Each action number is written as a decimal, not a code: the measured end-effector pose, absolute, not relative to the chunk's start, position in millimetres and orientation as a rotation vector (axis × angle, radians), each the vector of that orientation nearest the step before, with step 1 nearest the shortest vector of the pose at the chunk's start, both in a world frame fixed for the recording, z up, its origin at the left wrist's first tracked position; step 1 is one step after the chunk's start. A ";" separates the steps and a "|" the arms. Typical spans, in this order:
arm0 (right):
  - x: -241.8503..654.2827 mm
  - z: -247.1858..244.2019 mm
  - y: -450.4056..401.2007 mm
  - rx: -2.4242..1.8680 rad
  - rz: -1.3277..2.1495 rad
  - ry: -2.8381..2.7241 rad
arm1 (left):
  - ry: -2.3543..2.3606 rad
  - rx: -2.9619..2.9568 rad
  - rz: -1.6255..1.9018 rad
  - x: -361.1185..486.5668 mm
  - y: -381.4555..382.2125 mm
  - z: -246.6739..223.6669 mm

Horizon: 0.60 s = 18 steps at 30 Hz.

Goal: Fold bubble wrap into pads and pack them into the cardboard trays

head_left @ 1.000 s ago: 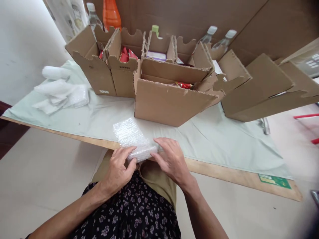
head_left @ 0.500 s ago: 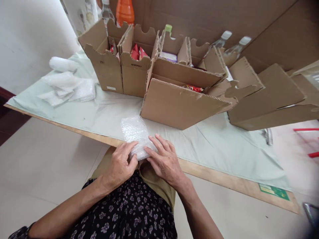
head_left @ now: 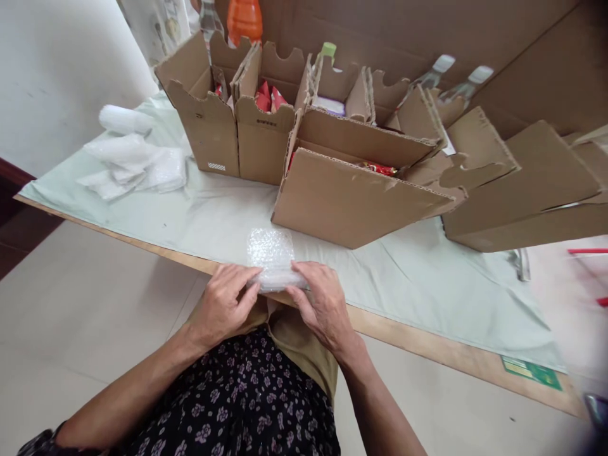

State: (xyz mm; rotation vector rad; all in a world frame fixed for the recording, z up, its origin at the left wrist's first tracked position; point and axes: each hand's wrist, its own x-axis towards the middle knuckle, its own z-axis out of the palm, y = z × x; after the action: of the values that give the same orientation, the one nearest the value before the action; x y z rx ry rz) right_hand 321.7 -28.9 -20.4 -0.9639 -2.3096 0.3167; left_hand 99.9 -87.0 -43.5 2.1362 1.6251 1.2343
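A piece of bubble wrap (head_left: 270, 248) lies at the table's front edge, its near end rolled into a thick fold and its far end flat on the cloth. My left hand (head_left: 228, 297) grips the left end of the fold between thumb and fingers. At the right end, my right hand (head_left: 319, 297) holds the same fold, thumb below and fingers on top. Whether anything is inside the fold, I cannot tell.
Cardboard boxes (head_left: 361, 202) with red packets stand across the table's back. More bubble wrap (head_left: 123, 161) is piled at the left. An orange bottle (head_left: 244, 22) and clear bottles (head_left: 468, 85) stand behind. Pale green cloth (head_left: 209, 209) covers the table.
The near end of the bubble wrap has been rolled over into a fold, and the sheet now lies straighter. My right fingers, spread flat before, have closed around its right end.
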 end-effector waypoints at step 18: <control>300.8 -35.9 -6.3 -1.101 0.450 -2.092 | 1.681 1.251 1.330 96.7 -92.8 -20.8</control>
State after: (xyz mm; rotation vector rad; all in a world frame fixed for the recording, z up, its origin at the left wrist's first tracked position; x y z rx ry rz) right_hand 300.8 -6.3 -35.9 -1.1009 -2.0916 0.4495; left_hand 96.7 -92.8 -20.8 1.2509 1.6811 1.3301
